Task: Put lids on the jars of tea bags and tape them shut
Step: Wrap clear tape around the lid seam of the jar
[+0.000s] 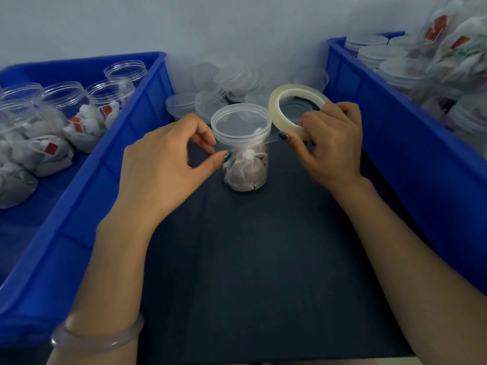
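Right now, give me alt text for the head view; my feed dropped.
A lidded jar of tea bags stands on the dark mat; the right hand holds a tape roll with a strip drawn to the jar just under its lid, while the left hand holds the jar's left side.
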{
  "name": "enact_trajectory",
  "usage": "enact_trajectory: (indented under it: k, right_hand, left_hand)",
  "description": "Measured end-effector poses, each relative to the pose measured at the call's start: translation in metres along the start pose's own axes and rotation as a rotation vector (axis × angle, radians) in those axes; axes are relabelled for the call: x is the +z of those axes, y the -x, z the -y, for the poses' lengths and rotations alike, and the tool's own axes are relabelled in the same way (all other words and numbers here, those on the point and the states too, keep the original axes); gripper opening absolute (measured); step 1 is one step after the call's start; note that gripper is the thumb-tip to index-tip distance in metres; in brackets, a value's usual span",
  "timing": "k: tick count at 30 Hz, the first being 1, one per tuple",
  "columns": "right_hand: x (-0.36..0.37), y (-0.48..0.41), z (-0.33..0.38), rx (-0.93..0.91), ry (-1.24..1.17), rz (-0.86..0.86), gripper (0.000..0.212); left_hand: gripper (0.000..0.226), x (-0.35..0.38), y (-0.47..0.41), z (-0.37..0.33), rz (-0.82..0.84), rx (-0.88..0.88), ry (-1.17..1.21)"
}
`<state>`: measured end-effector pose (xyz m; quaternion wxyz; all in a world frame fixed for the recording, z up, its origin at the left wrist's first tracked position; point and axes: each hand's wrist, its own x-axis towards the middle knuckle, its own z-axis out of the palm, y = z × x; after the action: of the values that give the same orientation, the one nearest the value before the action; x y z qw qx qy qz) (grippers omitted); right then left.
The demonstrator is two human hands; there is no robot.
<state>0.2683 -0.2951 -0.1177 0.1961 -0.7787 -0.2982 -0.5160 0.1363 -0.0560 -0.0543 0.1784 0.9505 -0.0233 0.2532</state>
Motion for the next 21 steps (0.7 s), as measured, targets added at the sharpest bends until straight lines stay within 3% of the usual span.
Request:
enact_trajectory:
  k: [9, 21]
  right_hand:
    - [0.001, 0.001, 0.001, 0.020, -0.011, 0.022, 0.048]
    - [0.000, 0.000, 0.002, 0.024, -0.032, 0.031, 0.049]
  left_hand:
    - [0.088, 0.006, -0.014, -0.014, -0.040, 0.014, -0.175]
    - [0.080, 0.009, -0.023, -0.004, 0.010, 0.039, -0.220]
